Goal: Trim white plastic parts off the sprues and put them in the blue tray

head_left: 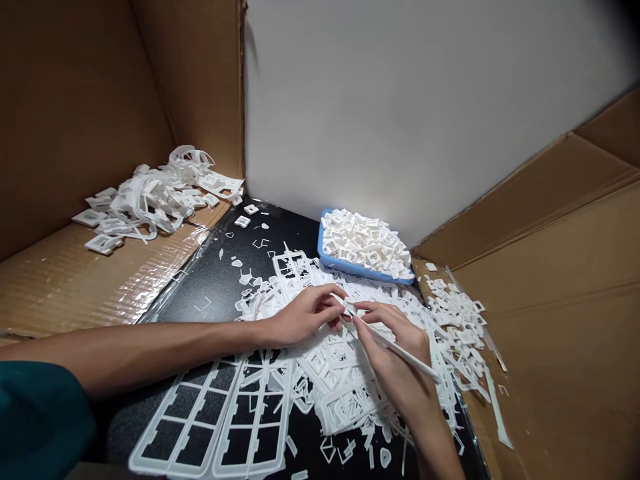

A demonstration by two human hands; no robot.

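My left hand [313, 310] is closed, with thumb and fingers pinching a small white piece [351, 308]. Close against it, my right hand [400, 347] grips a slim white pen-like tool [407, 359]; its tip meets the small piece, partly hidden by the fingers. Beneath both hands spreads a heap of white cut-out sheets and scraps [340, 360]. A blue tray [345, 268] just beyond the hands is piled high with small white square pieces [365, 240].
White grid frames [215, 427] lie at the front left on the black table [200, 300]. Curled white strips and squares [155, 193] are heaped on cardboard at the left. More white pieces [455, 313] lie at the right. Cardboard walls [565, 287] and a white panel [400, 113] surround the table.
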